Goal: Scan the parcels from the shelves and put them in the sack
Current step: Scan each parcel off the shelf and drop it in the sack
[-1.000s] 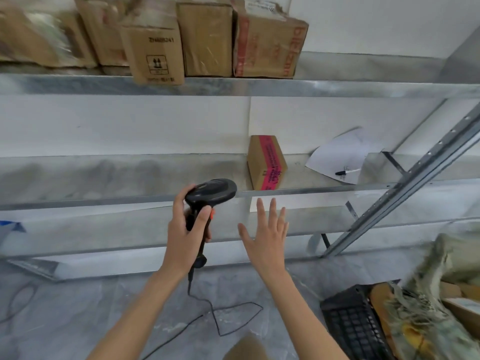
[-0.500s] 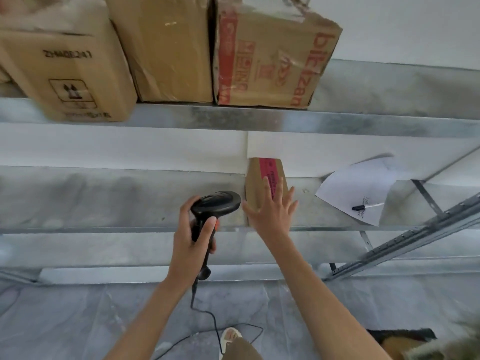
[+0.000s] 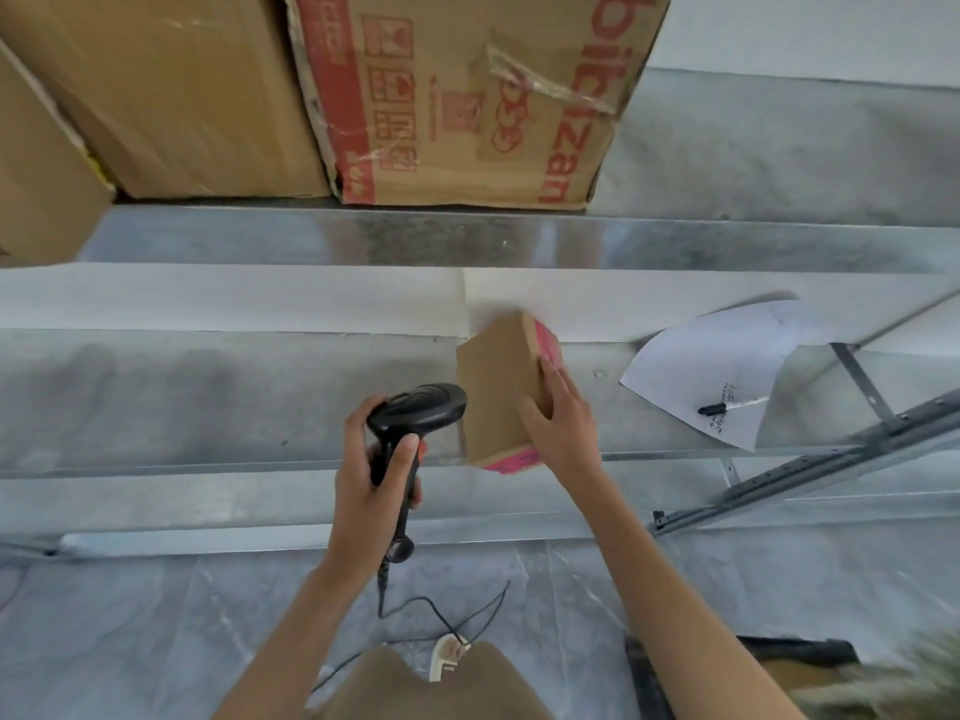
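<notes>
Right hand (image 3: 563, 423) grips parcel (image 3: 498, 392) at shelf edge (image 3: 208, 467); left hand (image 3: 366, 485) holds scanner (image 3: 415, 413).

- A parcel storeroom or small warehouse, seen from a worker's head-mounted camera
- Galvanised metal shelves (image 3: 519, 241) run across a plain white wall (image 3: 831, 28), with a slotted steel brace (image 3: 810, 470) at the right
- Taped cardboard cartons (image 3: 467, 96), one printed in red with handling symbols, crowd the upper shelf
- A small brown parcel (image 3: 498, 387) with pink tape is gripped by the right hand (image 3: 566, 423), tilted over the middle shelf
- The left hand (image 3: 369, 491) holds a corded black barcode scanner (image 3: 415, 407)
- A sheet of paper (image 3: 711, 366) with a black pen (image 3: 712, 409) lies on the shelf
</notes>
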The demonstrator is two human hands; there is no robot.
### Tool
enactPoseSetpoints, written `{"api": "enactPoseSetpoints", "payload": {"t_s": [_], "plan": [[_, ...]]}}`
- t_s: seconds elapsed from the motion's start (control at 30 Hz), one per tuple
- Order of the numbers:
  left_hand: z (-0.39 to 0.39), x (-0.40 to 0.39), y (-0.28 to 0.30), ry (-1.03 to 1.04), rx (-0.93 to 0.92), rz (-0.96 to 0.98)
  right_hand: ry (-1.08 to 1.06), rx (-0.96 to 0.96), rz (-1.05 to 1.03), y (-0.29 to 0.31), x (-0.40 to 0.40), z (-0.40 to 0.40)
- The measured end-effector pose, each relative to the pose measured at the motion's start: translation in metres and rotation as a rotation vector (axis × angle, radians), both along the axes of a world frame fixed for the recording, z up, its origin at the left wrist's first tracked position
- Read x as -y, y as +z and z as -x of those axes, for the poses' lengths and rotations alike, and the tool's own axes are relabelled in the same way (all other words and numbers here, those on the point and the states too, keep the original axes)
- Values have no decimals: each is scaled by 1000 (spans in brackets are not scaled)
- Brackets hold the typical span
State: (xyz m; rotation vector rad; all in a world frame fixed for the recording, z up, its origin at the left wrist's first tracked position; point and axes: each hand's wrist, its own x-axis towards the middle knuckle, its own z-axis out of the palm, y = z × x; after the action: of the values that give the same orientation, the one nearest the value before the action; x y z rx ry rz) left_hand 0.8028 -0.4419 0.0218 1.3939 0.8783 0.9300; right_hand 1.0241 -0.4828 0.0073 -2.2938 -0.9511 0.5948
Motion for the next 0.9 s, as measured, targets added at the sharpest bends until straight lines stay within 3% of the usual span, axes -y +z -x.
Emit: {"api": "enactPoseSetpoints", "payload": {"t_s": [0.3, 0.63, 0.8, 0.9], "plan": [[-3, 2, -9, -18, -46, 17, 91, 305, 407, -4, -11, -6], [9, 1, -13, 24, -55, 38, 15, 286, 399, 0, -40, 11], [10, 0, -11, 25, -56, 34, 90, 53, 245, 5, -28, -11], [11, 0, -12, 21, -59, 30, 145, 21, 163, 14, -21, -24]]}}
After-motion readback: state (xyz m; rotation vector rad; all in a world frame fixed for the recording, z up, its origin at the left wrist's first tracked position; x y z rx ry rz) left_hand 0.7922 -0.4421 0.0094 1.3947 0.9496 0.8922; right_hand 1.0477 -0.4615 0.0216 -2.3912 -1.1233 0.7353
